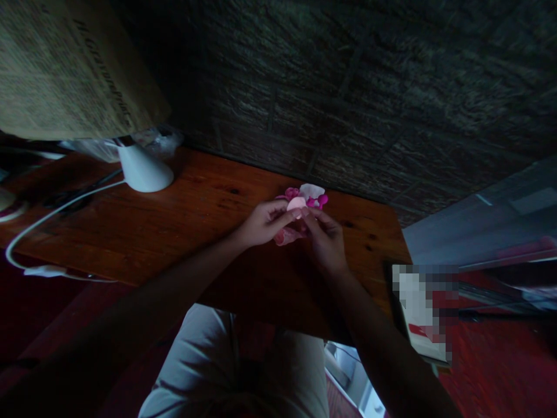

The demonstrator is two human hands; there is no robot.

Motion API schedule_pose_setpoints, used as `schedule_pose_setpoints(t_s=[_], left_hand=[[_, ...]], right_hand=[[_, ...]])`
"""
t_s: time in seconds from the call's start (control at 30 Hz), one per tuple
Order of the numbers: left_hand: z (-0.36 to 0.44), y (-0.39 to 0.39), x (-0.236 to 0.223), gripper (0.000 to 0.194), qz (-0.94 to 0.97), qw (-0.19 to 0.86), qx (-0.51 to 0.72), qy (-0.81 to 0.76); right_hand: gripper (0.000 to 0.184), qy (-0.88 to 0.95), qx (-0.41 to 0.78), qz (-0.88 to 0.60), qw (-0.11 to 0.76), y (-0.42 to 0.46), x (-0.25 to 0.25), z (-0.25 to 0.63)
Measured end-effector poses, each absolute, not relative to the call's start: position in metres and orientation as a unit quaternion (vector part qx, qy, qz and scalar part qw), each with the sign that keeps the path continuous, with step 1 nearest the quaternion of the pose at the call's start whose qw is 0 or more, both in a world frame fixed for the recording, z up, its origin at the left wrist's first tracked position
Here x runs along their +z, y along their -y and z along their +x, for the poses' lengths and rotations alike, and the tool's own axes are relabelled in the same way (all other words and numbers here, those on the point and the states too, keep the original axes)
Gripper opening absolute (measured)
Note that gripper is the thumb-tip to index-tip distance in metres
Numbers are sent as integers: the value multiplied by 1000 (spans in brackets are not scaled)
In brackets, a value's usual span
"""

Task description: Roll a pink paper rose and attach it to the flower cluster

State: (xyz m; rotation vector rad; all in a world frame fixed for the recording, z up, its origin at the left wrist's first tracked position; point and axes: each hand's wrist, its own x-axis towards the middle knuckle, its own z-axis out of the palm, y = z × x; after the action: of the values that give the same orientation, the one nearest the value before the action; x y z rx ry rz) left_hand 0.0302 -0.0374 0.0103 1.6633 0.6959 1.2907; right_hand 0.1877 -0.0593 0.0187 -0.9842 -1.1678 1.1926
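Above the wooden table, my left hand (263, 222) and my right hand (324, 235) meet at a small pale pink petal-like piece (296, 205). Thumbs and fingertips of both hands are closed on it from either side. Just behind it lie a white piece (312, 190), bright magenta round pieces (321, 201) and a darker pink piece (291, 193). Below my fingers a crumpled pink piece (285, 235) shows, partly covered by my hands. Whether these pieces are paper, cloth or real petals I cannot tell in the dim light.
The wooden table (195, 215) runs along a dark brick-patterned wall (304, 104). At the left stands a lamp with a white base (145, 168) and a printed shade (78, 69). Its white cable (56, 210) loops over the front edge. Clear plastic (163, 142) lies behind the lamp.
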Motion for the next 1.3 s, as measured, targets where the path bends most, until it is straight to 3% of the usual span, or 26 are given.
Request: schedule_pose_setpoints(t_s=[0.33,0.73,1.0,1.3], left_hand=[[24,42,19,38,706,362,510,-331],[24,38,19,37,683,379,536,-320],[21,42,22,31,713,327,536,-312],[23,39,21,36,670,349,567,-328]], right_hand=[[30,482,539,-420,548,60,22,187],[31,482,512,-432,564,59,21,189],[31,506,557,-420,507,60,23,188],[29,606,496,-400,476,59,25,197]])
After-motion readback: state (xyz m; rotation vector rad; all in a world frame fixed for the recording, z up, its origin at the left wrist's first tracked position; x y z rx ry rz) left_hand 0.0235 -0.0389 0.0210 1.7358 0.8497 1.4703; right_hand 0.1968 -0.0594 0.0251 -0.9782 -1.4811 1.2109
